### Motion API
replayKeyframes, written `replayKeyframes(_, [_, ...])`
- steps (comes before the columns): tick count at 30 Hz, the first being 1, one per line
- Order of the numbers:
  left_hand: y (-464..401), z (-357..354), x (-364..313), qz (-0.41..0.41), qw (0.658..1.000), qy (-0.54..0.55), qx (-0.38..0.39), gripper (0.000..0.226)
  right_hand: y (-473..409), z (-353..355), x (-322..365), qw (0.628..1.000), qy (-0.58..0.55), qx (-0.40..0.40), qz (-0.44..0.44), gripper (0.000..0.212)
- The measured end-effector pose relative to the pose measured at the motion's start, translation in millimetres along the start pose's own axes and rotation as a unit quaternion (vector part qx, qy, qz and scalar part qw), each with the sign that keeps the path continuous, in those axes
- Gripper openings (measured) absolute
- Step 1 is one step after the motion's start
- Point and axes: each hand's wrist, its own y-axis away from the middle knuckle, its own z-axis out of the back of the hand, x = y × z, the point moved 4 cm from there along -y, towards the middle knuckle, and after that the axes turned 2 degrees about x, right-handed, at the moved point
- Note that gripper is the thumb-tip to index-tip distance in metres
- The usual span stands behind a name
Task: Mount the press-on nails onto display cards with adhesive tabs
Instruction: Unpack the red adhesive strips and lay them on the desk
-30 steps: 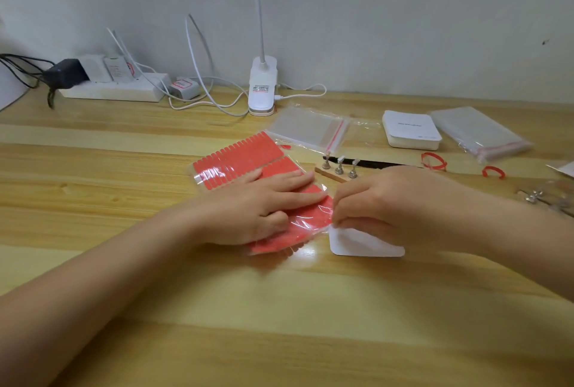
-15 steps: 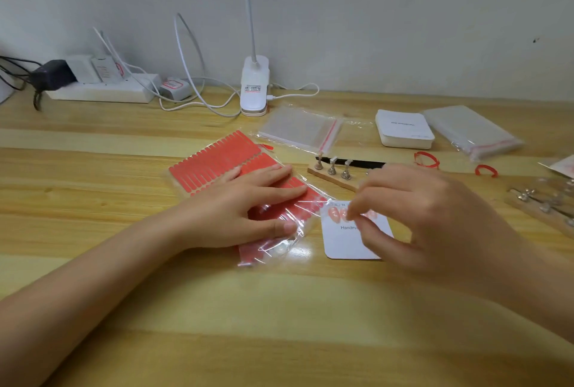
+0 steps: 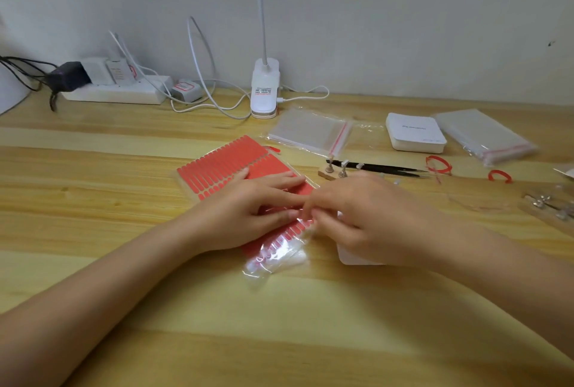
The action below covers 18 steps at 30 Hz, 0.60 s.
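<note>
Wooden table (image 3: pixel 155 309) fills the view, pale wall behind it. Two bare forearms come in from the near edge. The left hand (image 3: pixel 245 212) lies flat on the sheet of red adhesive tabs (image 3: pixel 223 166), fingers straight and slightly spread, pressing the sheet down. The sheet sits in a clear plastic sleeve (image 3: pixel 273 257) whose near end is crinkled and glossy. The right hand (image 3: pixel 357 219) is just beside the left, its fingertips (image 3: pixel 307 209) bunched together at the sheet's right edge, pinching at something small there (a tab or the plastic, cannot tell which). Under the right hand lies a white display card (image 3: pixel 351 257), mostly covered, one rounded corner showing.

Behind the hands: a white power strip (image 3: pixel 115 94) with plugs and white cables at the far left, a white clip lamp (image 3: pixel 264 91) standing by the wall. A stack of clear zip bags (image 3: pixel 310 132) with a red seal line lies beyond the sheet; a second stack of bags (image 3: pixel 484 135) is at the far right. Between them sits a stack of white cards (image 3: pixel 416 136). Black tweezers (image 3: pixel 382 167) lie beyond the right hand, near a wooden strip with small nail stands (image 3: pixel 337 169) (nails on them too small to tell). Red rubber bands (image 3: pixel 438 164) near the tweezers' tip.
</note>
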Motion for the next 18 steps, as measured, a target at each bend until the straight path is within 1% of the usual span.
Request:
replayKeyframes(3, [0.1,4.3,-0.1,-0.016,0.996,0.019,-0.081,0.035,2.2,-2.9,-0.4,1.0,0.012,0.017,-0.004,0.028])
replayKeyframes(4, [0.3,5.9,-0.4,-0.029,0.993,0.028,-0.108,0.032,3.3,-3.6,-1.2,1.0,0.005,0.013,-0.013,0.032])
replayKeyframes(6, [-0.1,8.4,-0.6,-0.056,0.988,0.022,-0.144,0.018,6.2,-5.2,-1.1,0.999,0.016,-0.002,-0.033,0.04])
replayKeyframes(8, [-0.7,9.4,-0.7,-0.067,0.985,0.014,-0.157,0.008,8.3,-5.0,2.7,0.998,0.046,-0.022,-0.028,0.041])
replayKeyframes(9, [-1.1,9.3,-0.8,-0.071,0.985,0.007,-0.159,0.006,8.9,-5.5,4.2,0.998,0.051,-0.022,-0.025,0.037])
replayKeyframes(11, [-1.9,9.1,-1.4,-0.075,0.984,-0.013,-0.162,0.005,8.3,-6.4,6.7,0.998,0.051,0.003,-0.029,0.023])
replayKeyframes(13, [-3.1,10.8,-1.6,-0.064,0.983,-0.011,-0.173,0.004,4.9,-9.4,7.9,0.994,0.104,0.035,-0.022,0.011])
replayKeyframes(14, [-3.6,12.7,-1.2,-0.056,0.982,0.003,-0.181,0.003,3.2,-9.9,9.3,0.989,0.141,0.043,-0.002,0.008])
replayKeyframes(16, [-3.8,17.2,-0.6,-0.038,0.979,0.042,-0.197,0.006,2.0,-8.8,11.3,0.985,0.167,-0.001,0.042,0.027])
replayKeyframes(17, [-3.4,19.5,-0.9,-0.028,0.976,0.059,-0.206,0.01,1.6,-6.8,12.8,0.982,0.178,-0.028,0.061,0.03])
replayKeyframes(18, [-2.9,21.3,-1.2,-0.021,0.974,0.075,-0.211,0.011,1.5,-8.0,13.8,0.973,0.206,-0.047,0.089,0.028])
